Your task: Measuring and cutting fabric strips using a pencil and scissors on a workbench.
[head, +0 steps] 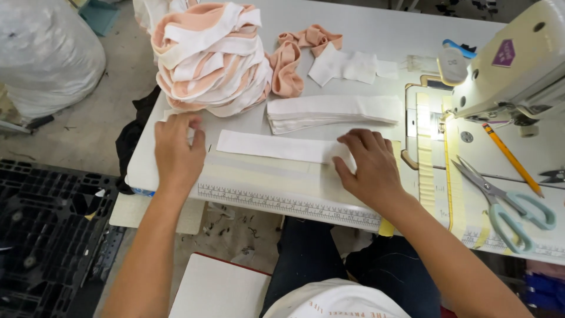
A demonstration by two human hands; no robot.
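Left hand (176,150): flat on the bench near its front left corner, palm down, fingers together and pointing at the pile; grip closed on nothing, fingertips on a scrap of white cloth at the pile's foot.
Right hand (368,165): palm down near the front edge, fingers loosely spread, pressing the right end of the strip; no pinch visible.
Strip (273,146): long white cloth band, lying flat between the two hands, parallel to the front edge; left end free, just beside the left hand.
Ruler (288,205): printed scale fixed along the bench's front edge, below the strip.
Pile (209,56): heap of pink and white bands, back left of the bench.
Stack (332,111): folded white bands, just behind the strip.
Pink scraps (294,56): beside the pile, towards the back edge.
White pieces (347,66): right of the pink scraps.
Sewing machine (512,65): right end of the bench, lamp lit.
Scissors (506,203): pale green handles, front right.
Pencil (511,159): yellow, just behind the scissors.
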